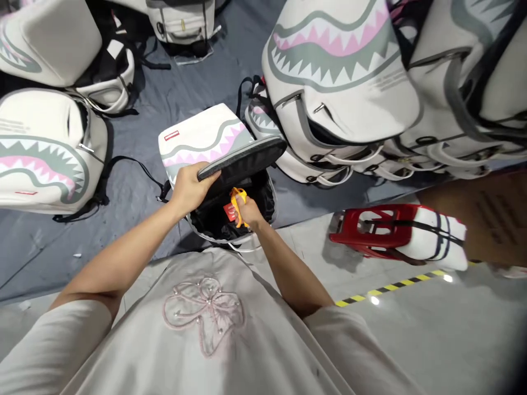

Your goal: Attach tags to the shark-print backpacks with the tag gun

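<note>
An open white backpack (201, 140) with a grey and pink shark-mouth print stands on the floor in front of me. My left hand (190, 186) grips its grey padded flap (247, 156) and holds it up. Below it shows the black lining (214, 222) of the main pocket. My right hand (248, 211) is inside the opening, closed on a small orange item (237, 198) with a red tag (229, 212) next to it.
Several more shark-print backpacks lie around: at the left (41, 153), the top left (49, 38) and piled at the right (337, 71). A grey sheet (164, 93) covers the floor. A red stool (370, 227) with a white cloth lies at the right, near yellow-black floor tape (391, 285).
</note>
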### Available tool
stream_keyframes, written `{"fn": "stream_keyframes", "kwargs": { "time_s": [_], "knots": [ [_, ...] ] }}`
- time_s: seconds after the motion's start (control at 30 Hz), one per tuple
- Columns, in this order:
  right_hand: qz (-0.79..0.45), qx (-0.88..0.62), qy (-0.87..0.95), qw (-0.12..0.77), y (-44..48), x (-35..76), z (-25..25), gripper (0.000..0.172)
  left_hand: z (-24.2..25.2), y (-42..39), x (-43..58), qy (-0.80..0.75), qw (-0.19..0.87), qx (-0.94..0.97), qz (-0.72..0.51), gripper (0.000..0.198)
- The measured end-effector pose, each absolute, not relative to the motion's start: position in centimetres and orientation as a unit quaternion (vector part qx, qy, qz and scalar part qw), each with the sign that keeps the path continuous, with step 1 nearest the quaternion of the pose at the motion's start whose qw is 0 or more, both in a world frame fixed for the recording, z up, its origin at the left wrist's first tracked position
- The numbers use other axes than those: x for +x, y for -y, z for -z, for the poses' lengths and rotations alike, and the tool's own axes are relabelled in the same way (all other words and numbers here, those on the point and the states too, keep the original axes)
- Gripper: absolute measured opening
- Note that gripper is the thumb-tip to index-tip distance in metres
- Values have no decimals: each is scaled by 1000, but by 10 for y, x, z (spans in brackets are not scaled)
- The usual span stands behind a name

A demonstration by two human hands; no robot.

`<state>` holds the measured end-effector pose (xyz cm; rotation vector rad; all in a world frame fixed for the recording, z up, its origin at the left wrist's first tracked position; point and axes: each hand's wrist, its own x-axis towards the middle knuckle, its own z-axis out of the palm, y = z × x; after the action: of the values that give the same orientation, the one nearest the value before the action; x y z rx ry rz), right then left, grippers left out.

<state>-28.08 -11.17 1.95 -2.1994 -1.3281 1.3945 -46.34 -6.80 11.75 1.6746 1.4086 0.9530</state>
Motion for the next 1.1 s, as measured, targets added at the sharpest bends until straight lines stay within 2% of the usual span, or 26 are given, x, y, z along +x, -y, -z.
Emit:
{"fn": "stream_keyframes", "kwargs": {
  "time_s": [0.07,0.13,0.2,0.27,0.33,0.4,0.5,0.57,0.63,0.7,0.93,1.03,1.1],
  "knots": [
    [-610,-671,388,164,110,-289,-2,49,-116,63,-468,-554,362,638,-393,28],
    [-721,-588,288,225,115,-290,12,53,-117,55,-476,-562,352,627,-410,27],
    [-741,-567,228,279,120,-287,19,52,-118,48,-483,-569,344,621,-414,28],
    [-724,-585,241,275,120,-284,17,52,-120,44,-488,-574,341,619,-413,30],
    [-718,-592,319,177,115,-281,4,48,-120,43,-490,-572,340,623,-411,31],
    [-656,-616,432,52,104,-272,-20,41,-117,43,-490,-557,342,636,-409,30],
    [-424,-682,585,-113,84,-249,-66,37,-111,44,-492,-533,358,649,-409,28],
    [-321,-687,604,-246,77,-234,-95,37,-106,44,-494,-531,373,646,-402,27],
    [-350,-659,586,-316,78,-224,-117,37,-102,45,-496,-536,382,643,-392,28],
    [-407,-655,561,-302,87,-217,-129,37,-100,50,-498,-539,386,642,-385,29],
    [-482,-733,470,-98,140,-190,-114,28,-92,103,-487,-505,400,710,-283,29],
    [-527,-735,424,-32,170,-176,-105,29,-69,133,-481,-480,388,750,-238,39],
    [-565,-724,396,31,191,-166,-102,30,-49,147,-482,-430,403,782,-200,54]
  ]
}}
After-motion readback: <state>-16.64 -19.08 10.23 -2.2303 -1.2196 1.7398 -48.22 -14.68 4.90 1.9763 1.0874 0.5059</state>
